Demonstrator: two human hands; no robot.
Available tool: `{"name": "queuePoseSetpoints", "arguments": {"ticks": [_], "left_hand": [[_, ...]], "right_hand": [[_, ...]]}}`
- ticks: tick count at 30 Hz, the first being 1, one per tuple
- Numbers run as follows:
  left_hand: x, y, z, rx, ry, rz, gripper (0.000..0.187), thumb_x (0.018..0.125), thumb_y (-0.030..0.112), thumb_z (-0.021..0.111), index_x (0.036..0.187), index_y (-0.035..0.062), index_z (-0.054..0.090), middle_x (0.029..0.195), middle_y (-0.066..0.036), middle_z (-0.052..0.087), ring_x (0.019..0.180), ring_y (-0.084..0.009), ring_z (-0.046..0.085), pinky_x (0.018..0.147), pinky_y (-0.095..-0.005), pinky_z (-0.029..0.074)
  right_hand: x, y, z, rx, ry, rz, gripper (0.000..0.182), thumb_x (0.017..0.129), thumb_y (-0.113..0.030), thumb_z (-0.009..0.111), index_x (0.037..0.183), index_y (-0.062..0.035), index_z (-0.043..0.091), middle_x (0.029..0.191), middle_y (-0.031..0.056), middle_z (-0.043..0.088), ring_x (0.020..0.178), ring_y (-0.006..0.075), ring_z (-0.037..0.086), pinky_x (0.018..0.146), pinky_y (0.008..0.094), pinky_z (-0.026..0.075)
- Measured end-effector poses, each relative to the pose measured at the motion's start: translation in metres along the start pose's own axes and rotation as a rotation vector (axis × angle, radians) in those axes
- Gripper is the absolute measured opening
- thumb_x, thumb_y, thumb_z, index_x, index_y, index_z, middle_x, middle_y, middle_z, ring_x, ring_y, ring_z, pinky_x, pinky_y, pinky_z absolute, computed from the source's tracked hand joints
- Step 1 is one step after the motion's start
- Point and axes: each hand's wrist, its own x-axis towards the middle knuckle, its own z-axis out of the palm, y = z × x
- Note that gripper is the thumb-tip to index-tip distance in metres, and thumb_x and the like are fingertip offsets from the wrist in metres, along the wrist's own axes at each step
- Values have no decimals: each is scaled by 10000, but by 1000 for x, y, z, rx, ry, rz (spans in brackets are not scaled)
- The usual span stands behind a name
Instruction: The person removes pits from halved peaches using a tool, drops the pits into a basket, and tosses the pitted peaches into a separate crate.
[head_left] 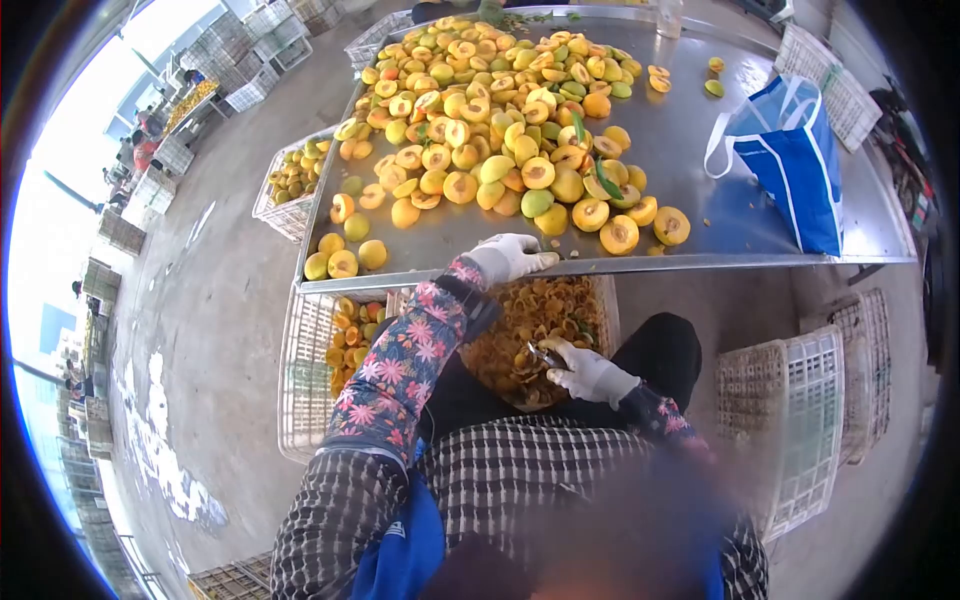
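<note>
My left hand (510, 259), in a white glove, lies over the front rim of the metal table (450, 268), fingers stretched out to the right and holding nothing. Just beyond it spreads a big heap of halved yellow peaches (480, 130), many with the cut face up. My right hand (592, 374), also gloved, is lower, below the table edge. Its fingers are closed round a small metal hand tool (546, 354) that points left. Under that tool is a crate full of brownish pits and scraps (530, 310).
A crate of peach halves (345, 335) stands at my left under the table edge; another filled crate (290, 190) is beside the table. A blue bag (795, 165) sits on the table's right side. Stacked white crates (785, 420) stand on the floor at my right.
</note>
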Motion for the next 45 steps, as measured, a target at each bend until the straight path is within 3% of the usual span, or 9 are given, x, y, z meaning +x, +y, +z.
{"name": "queuePoseSetpoints", "arguments": {"ticks": [9, 21, 24, 28, 30, 32, 33, 37, 45], "left_hand": [[-76, 13, -1, 43, 133, 499, 284, 875, 329, 679, 1056, 111, 712, 984, -127, 671, 976, -308, 633, 907, -379, 495], [65, -38, -36, -80, 685, -222, 898, 786, 590, 676, 1399, 8, 372, 1298, -275, 542, 1212, -416, 525, 998, -424, 448], [84, -45, -30, -175, 757, -210, 846, 768, 470, 718, 1399, 29, 368, 1282, -268, 542, 1198, -403, 536, 1008, -443, 440], [62, -59, -46, -427, 478, -129, 656, 821, 361, 684, 1346, 49, 444, 1160, -184, 622, 1114, -322, 592, 952, -398, 478], [36, -75, -43, -208, 552, 209, 502, 880, 302, 637, 1305, 78, 493, 1099, -124, 644, 1043, -266, 609, 895, -370, 506], [10, -74, -35, -747, 511, 366, 386, 935, 299, 582, 1264, 101, 541, 1069, -69, 647, 977, -207, 614, 813, -338, 524], [-11, -48, -42, -1570, 230, 146, 356, 957, 321, 558, 1244, 110, 563, 1064, -45, 649, 952, -181, 617, 759, -323, 531], [-59, -6, -24, -1678, 367, 164, 458, 978, 481, 494, 1218, 105, 602, 965, -23, 666, 762, -137, 622, 562, -281, 469], [-67, 22, 8, -1642, 430, 430, 457, 1004, 337, 417, 1299, 6, 523, 1219, -126, 595, 1102, -231, 579, 956, -377, 470]], "right_hand": [[-11, 2, -10, 17, 2, 32, 474, 931, -206, 602, 1366, -89, 453, 908, 214, 649, 839, 353, 646, 743, 414, 487], [0, 27, 3, -182, 11, -100, 554, 895, -252, 601, 1383, -45, 440, 949, 306, 638, 893, 423, 637, 788, 467, 496], [2, 21, 2, -249, -54, -16, 558, 912, -277, 582, 1392, -38, 426, 996, 314, 636, 950, 437, 627, 833, 472, 488], [0, 20, 4, -214, -8, -36, 550, 915, -271, 585, 1379, -18, 431, 1064, 318, 623, 1014, 433, 615, 882, 461, 480], [-4, 7, -4, -134, 64, -87, 545, 905, -256, 614, 1360, -8, 447, 1082, 294, 628, 1039, 409, 619, 897, 434, 482], [2, 2, -11, -16, 86, -68, 507, 912, -259, 619, 1347, -43, 473, 1050, 268, 645, 1016, 391, 638, 860, 420, 503], [5, -7, -17, 62, 103, -46, 468, 921, -266, 609, 1324, -58, 493, 1025, 284, 643, 999, 404, 640, 840, 427, 508], [12, -56, -46, -51, 470, -481, 318, 941, -210, 576, 1168, 3, 509, 833, 284, 618, 829, 460, 617, 680, 476, 478], [29, -111, -47, -193, 705, -501, 273, 938, -195, 575, 1114, -11, 478, 761, 240, 613, 761, 451, 613, 630, 506, 465]]}}
